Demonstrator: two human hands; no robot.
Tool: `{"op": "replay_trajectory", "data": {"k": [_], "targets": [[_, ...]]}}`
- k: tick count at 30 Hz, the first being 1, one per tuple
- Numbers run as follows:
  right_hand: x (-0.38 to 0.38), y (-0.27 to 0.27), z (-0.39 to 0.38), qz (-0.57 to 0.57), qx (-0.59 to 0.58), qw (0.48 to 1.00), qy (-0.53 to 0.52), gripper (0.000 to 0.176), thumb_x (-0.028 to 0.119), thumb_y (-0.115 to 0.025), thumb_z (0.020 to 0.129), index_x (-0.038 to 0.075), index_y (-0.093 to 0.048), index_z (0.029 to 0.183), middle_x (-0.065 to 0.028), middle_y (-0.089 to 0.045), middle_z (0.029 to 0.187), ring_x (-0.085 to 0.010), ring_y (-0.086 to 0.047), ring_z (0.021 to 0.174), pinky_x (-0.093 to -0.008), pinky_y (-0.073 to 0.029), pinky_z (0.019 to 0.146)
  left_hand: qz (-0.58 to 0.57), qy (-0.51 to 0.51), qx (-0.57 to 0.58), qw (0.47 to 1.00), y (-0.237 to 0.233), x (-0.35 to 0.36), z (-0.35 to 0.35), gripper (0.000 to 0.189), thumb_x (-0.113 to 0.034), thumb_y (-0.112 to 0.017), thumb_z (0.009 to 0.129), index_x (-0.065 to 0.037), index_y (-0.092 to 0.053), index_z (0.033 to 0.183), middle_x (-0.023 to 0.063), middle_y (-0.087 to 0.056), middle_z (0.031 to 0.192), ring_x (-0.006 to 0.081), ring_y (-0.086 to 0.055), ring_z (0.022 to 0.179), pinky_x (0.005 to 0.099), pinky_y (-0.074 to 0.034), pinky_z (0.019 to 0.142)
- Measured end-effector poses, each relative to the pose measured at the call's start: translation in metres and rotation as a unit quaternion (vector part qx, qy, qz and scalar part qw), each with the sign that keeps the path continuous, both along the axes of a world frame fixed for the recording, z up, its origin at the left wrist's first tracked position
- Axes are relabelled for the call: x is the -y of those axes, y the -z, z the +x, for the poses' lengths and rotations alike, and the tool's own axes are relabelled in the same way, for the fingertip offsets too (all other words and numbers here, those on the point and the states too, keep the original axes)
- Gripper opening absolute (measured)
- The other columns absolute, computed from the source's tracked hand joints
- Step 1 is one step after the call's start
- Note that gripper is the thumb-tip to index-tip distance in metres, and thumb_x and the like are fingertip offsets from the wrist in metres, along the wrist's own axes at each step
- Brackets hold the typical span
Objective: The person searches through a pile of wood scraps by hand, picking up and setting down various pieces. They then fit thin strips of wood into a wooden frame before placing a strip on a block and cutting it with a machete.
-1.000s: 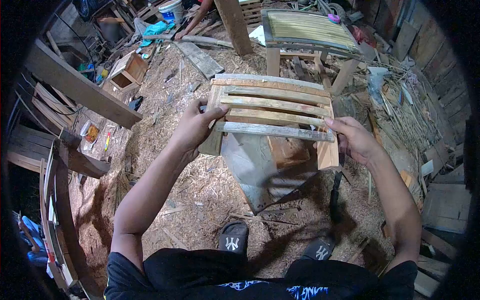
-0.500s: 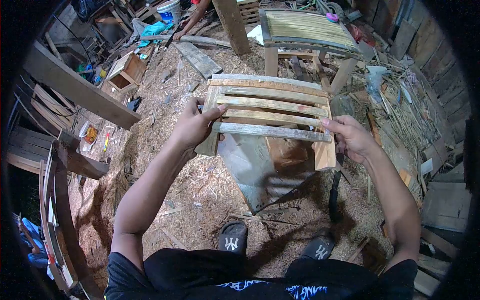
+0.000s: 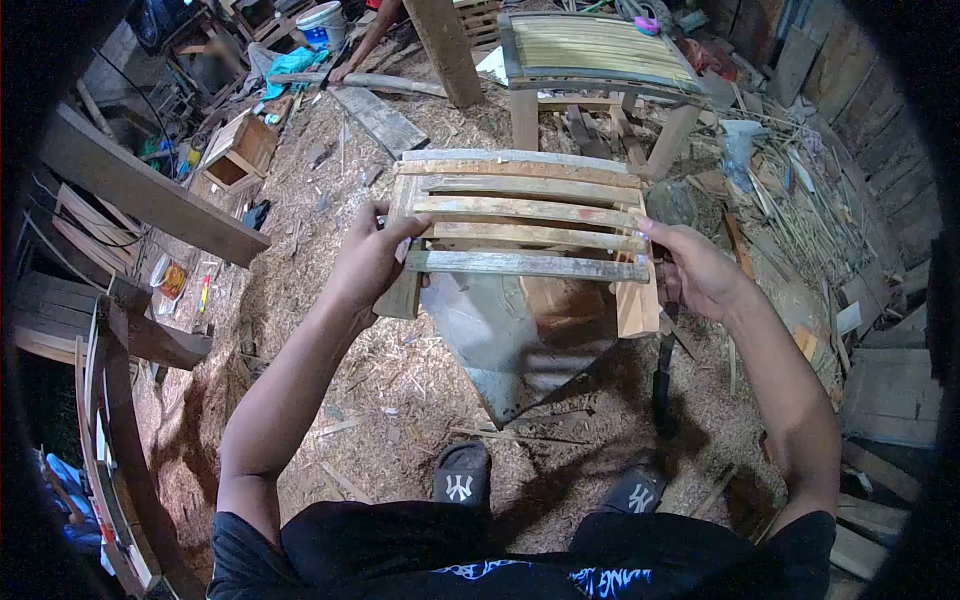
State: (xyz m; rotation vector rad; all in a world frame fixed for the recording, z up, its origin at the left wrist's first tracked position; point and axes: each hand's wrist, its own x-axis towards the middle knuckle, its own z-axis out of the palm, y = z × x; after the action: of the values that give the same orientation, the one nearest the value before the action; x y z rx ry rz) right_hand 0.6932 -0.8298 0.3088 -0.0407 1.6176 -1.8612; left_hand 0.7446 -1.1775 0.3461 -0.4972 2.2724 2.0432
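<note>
Between my hands is a small slatted wooden frame (image 3: 530, 212), held up in front of me with its several slats running from left to right. My left hand (image 3: 372, 258) grips the left side piece, thumb on top near a slat end. At the other end my right hand (image 3: 698, 268) grasps the right side piece, its thumb pressing by the slat ends; some of its fingers are hidden behind the wood. Below the frame, a grey pointed sheet (image 3: 490, 350) lies on the ground, with a brown wooden block (image 3: 565, 305) partly visible through the gap.
Wood shavings (image 3: 370, 400) cover the floor. A slatted table (image 3: 600, 55) stands beyond the frame, near a wooden post (image 3: 447, 55). At left are a beam (image 3: 150, 190) and a wooden box (image 3: 240, 150). Another person's hand (image 3: 340, 72) touches a long wooden piece (image 3: 400, 84).
Both hands and the slatted frame have shifted slightly left in view, along with the background. The grip on the frame looks the same.
</note>
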Motion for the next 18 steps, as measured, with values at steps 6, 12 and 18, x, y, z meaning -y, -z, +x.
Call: {"op": "replay_trajectory", "data": {"k": [6,12,18], "targets": [[0.0002,-0.0035,-0.0009,0.041,-0.003,0.999,-0.022,0.048,0.041,-0.064,0.095,-0.001,-0.06,0.119,-0.0079,-0.07,0.107,-0.0144,-0.071,0.087,-0.0327,-0.061,0.074,0.033,-0.016,0.006,0.999,-0.0006,-0.0025,-0.0009,0.035,-0.023,-0.063,0.095,-0.001,-0.048,0.118,0.0125,-0.063,0.095,0.0208,-0.068,0.072,0.0337,-0.056,0.054],[0.0046,-0.0007,0.0015,0.082,-0.005,0.997,0.006,0.041,0.036,-0.07,0.092,0.0,-0.062,0.108,-0.0048,-0.067,0.098,-0.0134,-0.069,0.083,-0.0325,-0.06,0.071,-0.026,0.003,-0.005,1.0,-0.0022,-0.003,0.0016,0.043,-0.019,-0.071,0.092,0.001,-0.043,0.117,0.0163,-0.063,0.1,0.0215,-0.068,0.081,0.0341,-0.056,0.057],[0.0058,-0.001,0.0006,0.089,-0.019,0.996,0.002,0.041,0.036,-0.07,0.092,-0.001,-0.063,0.106,-0.0058,-0.068,0.093,-0.0133,-0.068,0.075,-0.0311,-0.059,0.066,-0.069,-0.017,-0.008,0.997,-0.0039,-0.008,0.003,0.04,-0.026,-0.07,0.093,0.0,-0.05,0.115,0.0113,-0.064,0.091,0.0188,-0.067,0.069,0.0317,-0.053,0.052]]}}
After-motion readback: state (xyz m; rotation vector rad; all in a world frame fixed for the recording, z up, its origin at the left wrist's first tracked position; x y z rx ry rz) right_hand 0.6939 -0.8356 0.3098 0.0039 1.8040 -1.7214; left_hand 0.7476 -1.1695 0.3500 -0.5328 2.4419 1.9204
